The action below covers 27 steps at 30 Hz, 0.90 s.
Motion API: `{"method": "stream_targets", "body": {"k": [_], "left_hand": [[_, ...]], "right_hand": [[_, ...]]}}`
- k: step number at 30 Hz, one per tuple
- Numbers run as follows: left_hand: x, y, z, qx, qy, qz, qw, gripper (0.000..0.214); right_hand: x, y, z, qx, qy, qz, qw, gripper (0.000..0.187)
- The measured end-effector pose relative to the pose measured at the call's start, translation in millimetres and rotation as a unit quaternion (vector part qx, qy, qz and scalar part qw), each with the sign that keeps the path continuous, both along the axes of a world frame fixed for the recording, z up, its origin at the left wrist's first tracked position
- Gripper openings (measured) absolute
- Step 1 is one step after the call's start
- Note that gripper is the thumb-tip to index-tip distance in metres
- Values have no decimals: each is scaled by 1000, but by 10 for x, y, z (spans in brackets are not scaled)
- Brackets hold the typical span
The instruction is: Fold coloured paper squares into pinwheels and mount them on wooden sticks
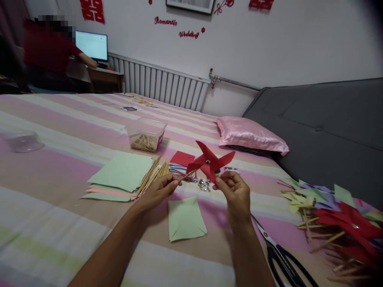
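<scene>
A red paper pinwheel point(208, 161) with a shiny pin at its centre is held up between my hands. My left hand point(163, 188) pinches its thin wooden stick point(188, 175). My right hand point(235, 191) grips the lower blade with thumb and fingers. Under them on the bed lies a stack of light green paper squares point(187, 220) with slits at the corners. Small metal pins point(204, 184) sit in a loose pile just behind. A stack of coloured squares with red on top point(182, 158) is partly hidden by the pinwheel.
Wooden sticks point(152, 175) lie beside green paper sheets point(122, 170). A clear plastic box point(146, 135) holds more sticks. Scissors point(277, 249) and a heap of finished pinwheels point(344, 227) are on the right, a pink pillow point(251, 134) behind. A person in red point(49, 52) sits at a monitor.
</scene>
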<state>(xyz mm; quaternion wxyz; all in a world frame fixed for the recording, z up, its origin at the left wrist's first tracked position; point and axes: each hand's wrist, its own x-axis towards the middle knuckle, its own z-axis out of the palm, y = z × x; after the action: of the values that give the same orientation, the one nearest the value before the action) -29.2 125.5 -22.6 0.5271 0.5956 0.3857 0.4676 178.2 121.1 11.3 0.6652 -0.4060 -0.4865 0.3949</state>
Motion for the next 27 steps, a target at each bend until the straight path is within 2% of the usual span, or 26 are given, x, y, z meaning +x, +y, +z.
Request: {"method": "stream_targets", "body": {"k": [5,8,12,16,18,20,23,27], "left_hand": [[-4,-1,0,2,-6,-13,1000,24],[-3,8,-15,-3,-19,-3,1000,23],[31,43,-38,-21,-76,26,997,21],[116,-13,-78,-36,-188,75,979,22],[156,-134,-113,-50,-245,115,961,22],[179,-317,-155,-55,-263,134,954,21],[175,-641,-215,-87,-266,129,951,24],[128,-1035,-274,-96,-276,141,946,28]], "right_hand": [[-74,-11,-47,-22,-12,54,998,29],[-55,-20,-27,-21,-18,49,998,29],[-30,28,-54,0,-11,-15,1000,32],[-113,79,-303,17,-65,-128,989,31],[-175,65,-480,13,-136,-208,969,30],[-214,6,-640,-35,-209,-255,943,30],[-187,-198,-798,-71,-218,-279,932,31],[-75,-670,-884,-127,-233,-296,918,30]]}}
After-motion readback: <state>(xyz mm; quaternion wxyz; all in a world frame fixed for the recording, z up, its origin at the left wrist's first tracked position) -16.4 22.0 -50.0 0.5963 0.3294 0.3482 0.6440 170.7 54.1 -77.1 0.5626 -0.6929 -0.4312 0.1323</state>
